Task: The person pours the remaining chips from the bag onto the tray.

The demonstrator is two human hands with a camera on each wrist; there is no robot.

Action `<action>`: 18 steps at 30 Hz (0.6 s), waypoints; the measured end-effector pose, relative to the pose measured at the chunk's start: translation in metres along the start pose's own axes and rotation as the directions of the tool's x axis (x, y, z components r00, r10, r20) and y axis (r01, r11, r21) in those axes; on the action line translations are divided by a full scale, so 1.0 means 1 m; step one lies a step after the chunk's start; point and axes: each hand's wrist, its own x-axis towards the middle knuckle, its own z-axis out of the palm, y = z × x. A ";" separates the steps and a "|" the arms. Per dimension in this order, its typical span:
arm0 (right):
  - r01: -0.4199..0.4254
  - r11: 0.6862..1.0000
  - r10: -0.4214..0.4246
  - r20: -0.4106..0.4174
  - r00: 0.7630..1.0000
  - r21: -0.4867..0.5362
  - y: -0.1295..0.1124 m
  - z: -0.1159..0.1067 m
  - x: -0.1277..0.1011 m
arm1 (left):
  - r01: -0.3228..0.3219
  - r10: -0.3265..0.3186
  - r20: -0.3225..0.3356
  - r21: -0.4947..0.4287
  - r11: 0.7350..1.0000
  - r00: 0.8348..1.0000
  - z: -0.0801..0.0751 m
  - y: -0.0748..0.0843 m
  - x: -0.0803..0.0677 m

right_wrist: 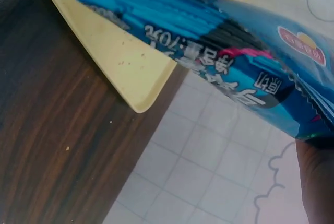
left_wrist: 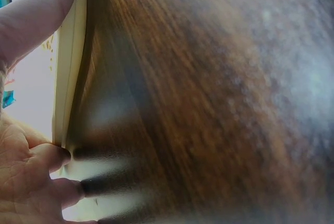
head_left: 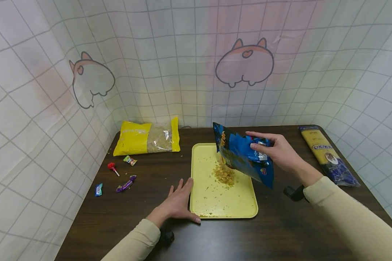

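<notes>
My right hand [head_left: 281, 152] grips a blue snack bag [head_left: 245, 154] by its upper side, tilted over a yellow tray [head_left: 202, 199]. The bag's left end points down at a small heap of golden crumbs [head_left: 224, 175] on the tray. In the right wrist view the blue bag [right_wrist: 209, 51] stretches across the top, with white printing on it. My left hand [head_left: 178, 203] rests at the tray's near left corner, fingers spread along the left edge, thumb at the front edge. The left wrist view shows the thumb [left_wrist: 36, 18] against the tray's rim [left_wrist: 70, 78].
A yellow bag with a transparent window [head_left: 134, 137] lies at the back left. Nearer are a small wrapped candy [head_left: 130, 160], a red lollipop [head_left: 112, 166], a purple-wrapped candy [head_left: 126, 184] and a blue packet [head_left: 98, 190]. A long pasta packet [head_left: 328, 156] lies at the right edge.
</notes>
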 end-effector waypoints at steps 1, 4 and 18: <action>-0.004 1.000 0.004 0.001 1.000 0.002 0.000 0.000 0.001 | 0.001 -0.001 0.002 0.001 1.000 1.000 0.000 0.000 0.000; -0.012 1.000 0.012 -0.001 1.000 0.020 -0.001 -0.001 0.004 | 0.003 -0.003 0.007 0.001 1.000 1.000 0.000 -0.001 0.001; -0.067 0.995 0.068 -0.003 0.998 0.069 -0.003 -0.001 0.016 | -0.008 0.008 0.005 0.006 1.000 1.000 -0.001 0.000 0.000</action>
